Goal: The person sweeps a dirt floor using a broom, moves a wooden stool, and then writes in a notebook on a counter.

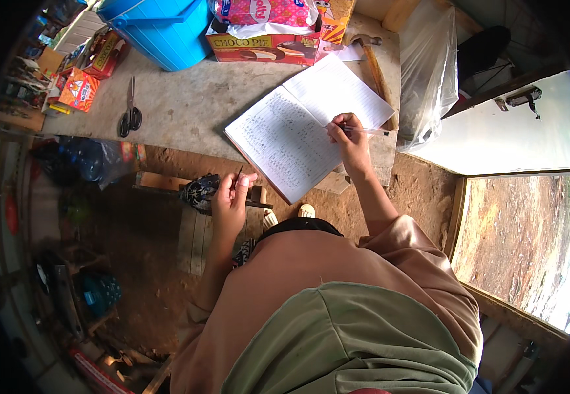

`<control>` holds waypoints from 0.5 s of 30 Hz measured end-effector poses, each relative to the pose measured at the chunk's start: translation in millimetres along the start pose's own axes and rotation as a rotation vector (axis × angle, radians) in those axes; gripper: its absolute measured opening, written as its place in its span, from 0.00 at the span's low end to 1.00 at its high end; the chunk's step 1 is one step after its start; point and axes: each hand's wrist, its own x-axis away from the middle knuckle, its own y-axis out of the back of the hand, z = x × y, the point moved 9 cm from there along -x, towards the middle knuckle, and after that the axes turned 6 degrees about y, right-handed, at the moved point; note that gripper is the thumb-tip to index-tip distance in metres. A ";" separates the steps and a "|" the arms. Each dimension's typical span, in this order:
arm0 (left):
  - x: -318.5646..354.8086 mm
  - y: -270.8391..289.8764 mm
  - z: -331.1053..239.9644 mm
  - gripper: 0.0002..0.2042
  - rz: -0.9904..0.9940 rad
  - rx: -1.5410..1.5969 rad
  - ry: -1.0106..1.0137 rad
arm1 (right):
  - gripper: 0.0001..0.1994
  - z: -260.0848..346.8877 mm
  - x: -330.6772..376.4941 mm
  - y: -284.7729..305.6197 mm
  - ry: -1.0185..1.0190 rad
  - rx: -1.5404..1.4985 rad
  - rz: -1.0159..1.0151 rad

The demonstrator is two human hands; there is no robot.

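Observation:
An open notebook (278,131) lies at a slant on the table's near edge, its left page filled with handwriting. The right page is ruled, and little writing can be made out on it. My right hand (352,146) rests on the notebook, closed around a clear-barrelled pen (375,132) whose dark end points right. Just off the book's lower left edge, my left hand (231,200) is raised with thumb and fingers pinched on a small, thin dark piece (239,172), too small to name surely.
Black-handled scissors (130,118) lie on the grey table (180,98). Behind stand a blue bucket (160,33) and a red snack box (262,47) with a pink packet (265,12). A hammer (378,72) lies right of the notebook, beside hanging clear plastic (426,79).

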 end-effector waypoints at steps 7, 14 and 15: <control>4.2 0.8 2.2 0.10 -0.016 0.009 0.008 | 0.05 8.5 4.3 -4.2 0.288 0.316 0.039; 4.7 -0.9 4.4 0.10 -0.014 0.027 0.004 | 0.04 28.9 7.9 -15.4 0.469 0.497 0.070; 5.2 -0.8 5.4 0.10 -0.018 0.038 0.010 | 0.04 35.7 10.3 -18.9 0.491 0.514 0.073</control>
